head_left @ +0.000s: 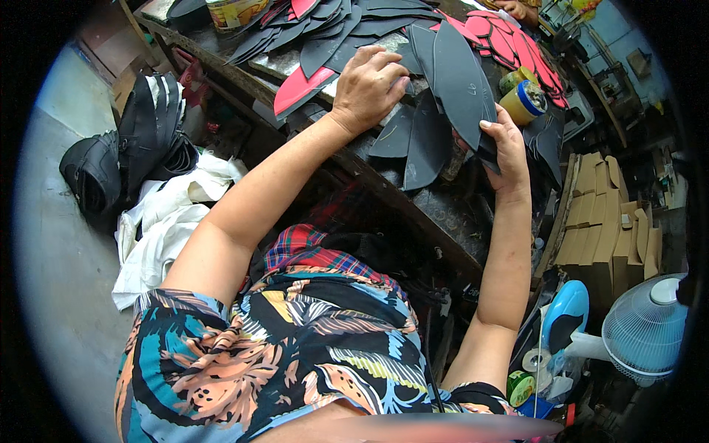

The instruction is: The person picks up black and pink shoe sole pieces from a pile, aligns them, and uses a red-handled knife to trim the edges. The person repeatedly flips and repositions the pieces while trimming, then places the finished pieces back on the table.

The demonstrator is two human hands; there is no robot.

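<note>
Black panel (462, 85) (pointed) in right hand (509, 153)

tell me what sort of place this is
Probably a small workshop: flat black pieces and red pieces are heaped on a worn bench, with cartons beyond it.

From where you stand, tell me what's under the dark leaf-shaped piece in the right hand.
Another dark piece shows past the left edge of the held leaf-shaped piece; anything beneath its middle is covered.
</note>
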